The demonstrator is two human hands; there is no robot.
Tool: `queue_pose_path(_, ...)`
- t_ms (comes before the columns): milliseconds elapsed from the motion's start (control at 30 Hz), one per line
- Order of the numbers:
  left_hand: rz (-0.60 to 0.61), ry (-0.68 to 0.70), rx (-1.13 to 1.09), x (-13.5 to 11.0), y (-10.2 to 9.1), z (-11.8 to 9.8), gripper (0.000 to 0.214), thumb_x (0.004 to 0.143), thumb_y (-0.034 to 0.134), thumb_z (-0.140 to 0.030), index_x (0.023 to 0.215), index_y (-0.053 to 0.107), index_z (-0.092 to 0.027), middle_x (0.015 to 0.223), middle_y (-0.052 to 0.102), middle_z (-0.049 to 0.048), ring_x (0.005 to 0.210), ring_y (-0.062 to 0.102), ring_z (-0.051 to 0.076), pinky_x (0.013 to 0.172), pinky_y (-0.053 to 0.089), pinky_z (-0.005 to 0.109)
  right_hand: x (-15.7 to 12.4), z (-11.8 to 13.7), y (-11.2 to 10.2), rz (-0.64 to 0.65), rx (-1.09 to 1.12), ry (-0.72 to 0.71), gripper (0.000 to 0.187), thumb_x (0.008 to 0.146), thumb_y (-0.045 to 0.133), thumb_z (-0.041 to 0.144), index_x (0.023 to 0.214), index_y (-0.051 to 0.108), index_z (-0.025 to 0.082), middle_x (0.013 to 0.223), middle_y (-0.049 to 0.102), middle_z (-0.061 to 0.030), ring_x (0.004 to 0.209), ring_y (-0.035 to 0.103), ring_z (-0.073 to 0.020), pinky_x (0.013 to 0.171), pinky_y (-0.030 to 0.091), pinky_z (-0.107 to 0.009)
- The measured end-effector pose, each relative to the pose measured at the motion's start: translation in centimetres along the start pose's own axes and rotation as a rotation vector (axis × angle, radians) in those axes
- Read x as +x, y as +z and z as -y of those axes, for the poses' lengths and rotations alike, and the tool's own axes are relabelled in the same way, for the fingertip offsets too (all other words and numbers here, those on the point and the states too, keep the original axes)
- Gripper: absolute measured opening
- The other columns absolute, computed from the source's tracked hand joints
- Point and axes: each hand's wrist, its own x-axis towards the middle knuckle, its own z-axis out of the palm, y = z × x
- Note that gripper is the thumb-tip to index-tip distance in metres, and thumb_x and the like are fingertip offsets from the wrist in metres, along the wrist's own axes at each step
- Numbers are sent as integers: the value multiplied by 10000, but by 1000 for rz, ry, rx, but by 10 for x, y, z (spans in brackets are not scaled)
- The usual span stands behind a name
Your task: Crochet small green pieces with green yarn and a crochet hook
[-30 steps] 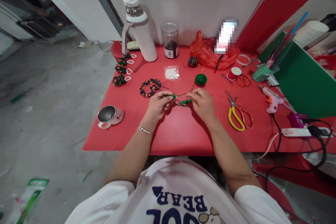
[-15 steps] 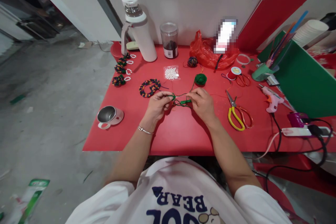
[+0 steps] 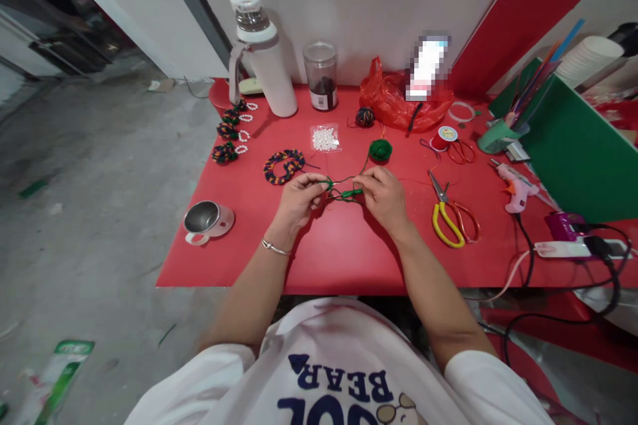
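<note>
Over the middle of the red table [image 3: 329, 259], my left hand [image 3: 299, 199] and my right hand [image 3: 383, 196] both pinch a thin green cord [image 3: 343, 192] that is looped and knotted between them. The cord runs back to a small ball of green cord [image 3: 380, 149] lying just beyond my right hand. A multicoloured braided ring [image 3: 284, 166] lies left of the ball, near my left hand. A small clear bag of white beads [image 3: 325, 139] sits behind it.
Yellow-handled scissors [image 3: 446, 216] and red scissors [image 3: 461, 151] lie to the right, with a pink glue gun [image 3: 516, 189] and a power strip [image 3: 573, 250]. At the back stand a white flask [image 3: 262, 56], a jar [image 3: 321, 76] and a red bag [image 3: 399, 103]. A steel cup [image 3: 204, 219] rests front left.
</note>
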Motion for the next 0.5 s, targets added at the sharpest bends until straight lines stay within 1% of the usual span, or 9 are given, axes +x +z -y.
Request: queue_pose_path(500,-33,26,15,0,1,1,272,558,874,-212,774,723,-144,474,549,-50,369,417,50,371,264,166,0,0,1,-35,-1,-22,235,1020,557,202,1009,784,261,924,695,-56,897,631,-201,768,477,-324)
